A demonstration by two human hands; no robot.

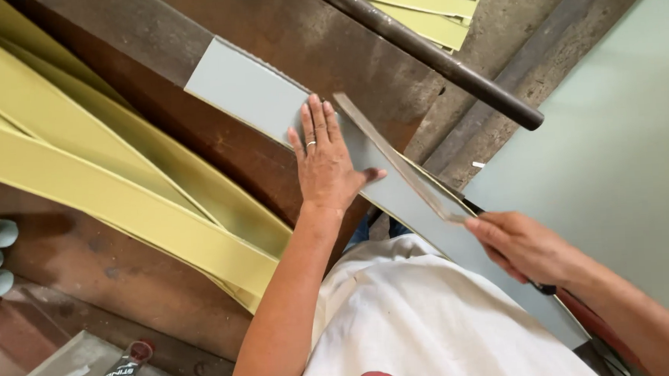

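The left hand (pixel 324 164) lies flat, fingers spread, pressing the grey strip (pixel 247 90) onto the brown bench (pixel 220 151); it grips nothing. The strip runs from 10 o'clock to 4 o'clock across the bench, passing under the palm toward the person's body. The right hand (pixel 523 245), at 4 o'clock from the left, is closed on the handle of a blade (pixel 397 163), whose thin length points to 11 o'clock along the strip's far edge. The step in hand appears to be trimming or scraping that edge. The next stroke calls for steady downward hold and a constant blade angle, with the thumb clear. Yellow strips (pixel 109 183) lie at 9 o'clock; a dark rod (pixel 434 52) crosses at 1 o'clock.
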